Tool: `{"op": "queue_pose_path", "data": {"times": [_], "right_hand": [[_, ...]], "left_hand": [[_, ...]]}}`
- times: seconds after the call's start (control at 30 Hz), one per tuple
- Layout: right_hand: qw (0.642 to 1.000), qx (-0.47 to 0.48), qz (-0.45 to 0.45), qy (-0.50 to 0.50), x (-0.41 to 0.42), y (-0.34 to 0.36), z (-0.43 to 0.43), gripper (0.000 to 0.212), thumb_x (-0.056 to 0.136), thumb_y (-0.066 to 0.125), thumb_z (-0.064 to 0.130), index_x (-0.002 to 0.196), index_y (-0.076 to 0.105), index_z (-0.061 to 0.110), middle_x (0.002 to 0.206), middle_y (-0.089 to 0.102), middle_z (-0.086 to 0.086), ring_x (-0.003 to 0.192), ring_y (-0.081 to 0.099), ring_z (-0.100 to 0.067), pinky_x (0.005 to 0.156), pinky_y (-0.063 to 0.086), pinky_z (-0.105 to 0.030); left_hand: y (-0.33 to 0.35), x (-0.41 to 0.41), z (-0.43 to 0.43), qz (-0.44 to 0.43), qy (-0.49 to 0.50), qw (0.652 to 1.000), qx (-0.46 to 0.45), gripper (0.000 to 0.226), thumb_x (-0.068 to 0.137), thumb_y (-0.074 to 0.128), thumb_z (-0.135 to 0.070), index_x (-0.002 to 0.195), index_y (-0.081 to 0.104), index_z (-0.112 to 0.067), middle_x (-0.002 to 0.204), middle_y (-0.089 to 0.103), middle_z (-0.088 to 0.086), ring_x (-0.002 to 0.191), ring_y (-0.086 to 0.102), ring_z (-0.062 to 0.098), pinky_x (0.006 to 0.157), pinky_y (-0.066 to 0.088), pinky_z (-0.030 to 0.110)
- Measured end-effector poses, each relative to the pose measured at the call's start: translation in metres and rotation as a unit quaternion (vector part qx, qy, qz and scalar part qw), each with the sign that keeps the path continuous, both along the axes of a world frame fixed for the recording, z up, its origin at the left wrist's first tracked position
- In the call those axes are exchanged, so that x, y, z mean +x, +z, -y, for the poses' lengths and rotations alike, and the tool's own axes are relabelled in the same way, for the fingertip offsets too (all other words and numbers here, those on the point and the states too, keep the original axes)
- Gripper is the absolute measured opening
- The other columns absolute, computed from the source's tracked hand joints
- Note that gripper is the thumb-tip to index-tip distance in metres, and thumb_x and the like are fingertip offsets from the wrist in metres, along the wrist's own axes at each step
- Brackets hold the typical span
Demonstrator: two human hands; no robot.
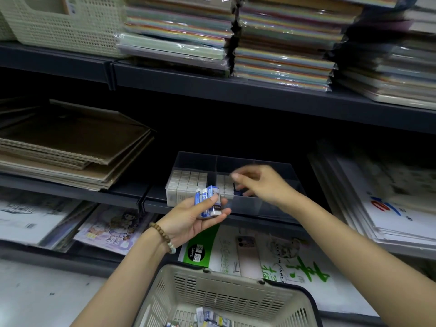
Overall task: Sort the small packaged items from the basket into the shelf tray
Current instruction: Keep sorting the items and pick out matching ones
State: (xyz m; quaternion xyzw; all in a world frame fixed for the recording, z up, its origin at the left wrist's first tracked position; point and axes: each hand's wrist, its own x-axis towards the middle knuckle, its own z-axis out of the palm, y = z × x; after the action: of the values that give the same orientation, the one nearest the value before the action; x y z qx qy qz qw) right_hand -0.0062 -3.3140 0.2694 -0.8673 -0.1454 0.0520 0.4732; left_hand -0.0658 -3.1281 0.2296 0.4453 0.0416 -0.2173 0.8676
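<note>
My left hand (195, 218) is palm up in front of the shelf and grips several small blue and white packs (208, 201). Just behind it, the clear divided shelf tray (271, 204) holds rows of white packs (188, 182) in its left compartment and a few in its right. My right hand (257, 182) hovers, blurred, over the right compartment. Its thumb is spread away from the fingers, whose tips are at a dark blue pack (240, 191) lying there. The beige basket (212, 286) stands below, with several small packs (207, 318) on its bottom.
Flat brown cardboard sheets (70, 147) lie left of the tray, and paper packs (389, 204) to its right. Sketch-paper packs (247, 253) fill the shelf below. The shelf above carries stacked coloured paper (283, 43) and a beige crate (61, 22).
</note>
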Motion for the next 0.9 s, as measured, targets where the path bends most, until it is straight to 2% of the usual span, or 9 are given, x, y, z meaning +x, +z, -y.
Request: {"op": "queue_pose_path", "data": {"times": [0.13,0.27,0.33,0.43,0.5,0.57,0.7,0.77,0.9], "right_hand": [[0.978,0.057,-0.146,0.141,-0.023,0.0,-0.006,0.017,0.087,0.063,0.031,0.102,0.069,0.026,0.104,0.071,0.005,0.096,0.066,-0.003,0.085,0.053,-0.019],[0.965,0.16,-0.188,0.083,-0.028,-0.004,-0.003,0.013,0.083,0.068,0.016,0.095,0.067,0.01,0.098,0.072,-0.006,0.089,0.069,-0.012,0.076,0.053,-0.016],[0.948,0.235,-0.202,0.067,-0.03,-0.006,-0.002,0.008,0.087,0.063,0.013,0.093,0.06,0.009,0.105,0.071,-0.01,0.094,0.069,-0.017,0.08,0.054,-0.02],[0.905,0.36,-0.224,0.031,-0.029,-0.005,0.001,0.006,0.096,0.049,0.017,0.096,0.051,0.011,0.103,0.071,-0.012,0.093,0.07,-0.023,0.078,0.057,-0.028],[0.916,0.334,-0.222,0.013,-0.03,-0.001,0.004,0.009,0.097,0.048,0.022,0.097,0.053,0.014,0.086,0.069,-0.007,0.073,0.069,-0.015,0.066,0.057,-0.024],[0.953,0.221,-0.204,0.029,-0.032,-0.002,0.007,0.014,0.096,0.05,0.026,0.102,0.06,0.017,0.078,0.058,-0.001,0.058,0.057,-0.007,0.055,0.049,-0.018],[0.963,0.126,-0.217,0.093,-0.033,-0.006,0.009,0.028,0.1,0.044,0.017,0.125,0.054,0.016,0.078,0.056,-0.001,0.059,0.05,-0.007,0.058,0.044,-0.018],[0.966,0.117,-0.205,0.104,-0.034,-0.003,0.009,0.023,0.099,0.044,0.013,0.12,0.053,0.016,0.073,0.062,-0.003,0.059,0.056,-0.008,0.061,0.048,-0.017],[0.97,0.109,-0.181,0.12,-0.032,0.001,0.008,0.016,0.087,0.064,0.01,0.103,0.062,0.008,0.078,0.07,-0.004,0.07,0.067,-0.01,0.067,0.054,-0.018]], "left_hand": [[0.003,-0.005,0.002,0.015,-0.06,0.998,0.005,0.036,0.08,0.06,-0.019,0.109,0.06,0.003,0.099,0.071,0.017,0.09,0.07,0.024,0.065,0.056,0.02],[0.004,-0.007,0.0,0.022,-0.084,0.996,-0.021,0.036,0.084,0.057,-0.017,0.113,0.059,0.004,0.113,0.066,0.021,0.102,0.066,0.032,0.071,0.056,0.022],[0.003,-0.007,-0.001,0.021,-0.065,0.998,-0.015,0.037,0.087,0.055,-0.018,0.117,0.056,0.004,0.115,0.066,0.019,0.104,0.065,0.033,0.072,0.056,0.023],[0.0,-0.004,0.001,-0.007,0.004,0.999,0.037,0.028,0.092,0.052,-0.019,0.111,0.056,0.002,0.1,0.07,0.013,0.086,0.071,0.026,0.063,0.058,0.027],[-0.003,-0.004,0.003,-0.022,0.035,0.997,0.066,0.022,0.092,0.053,-0.022,0.1,0.058,-0.002,0.085,0.068,0.008,0.069,0.07,0.019,0.053,0.056,0.025],[-0.005,-0.004,0.004,-0.022,0.035,0.997,0.069,0.023,0.092,0.053,-0.025,0.096,0.059,-0.003,0.076,0.068,0.006,0.062,0.068,0.016,0.049,0.054,0.022],[-0.007,-0.002,0.005,-0.032,0.021,0.999,0.034,0.025,0.095,0.049,-0.021,0.101,0.058,0.002,0.076,0.071,0.009,0.063,0.068,0.017,0.052,0.055,0.023],[-0.008,-0.002,0.005,-0.035,0.017,0.999,0.021,0.023,0.095,0.048,-0.017,0.102,0.057,0.003,0.075,0.071,0.01,0.064,0.068,0.017,0.055,0.056,0.024],[-0.007,-0.004,0.005,-0.023,0.004,0.999,0.027,0.031,0.095,0.047,-0.025,0.106,0.057,0.003,0.083,0.073,0.014,0.071,0.07,0.019,0.059,0.057,0.025]]}}
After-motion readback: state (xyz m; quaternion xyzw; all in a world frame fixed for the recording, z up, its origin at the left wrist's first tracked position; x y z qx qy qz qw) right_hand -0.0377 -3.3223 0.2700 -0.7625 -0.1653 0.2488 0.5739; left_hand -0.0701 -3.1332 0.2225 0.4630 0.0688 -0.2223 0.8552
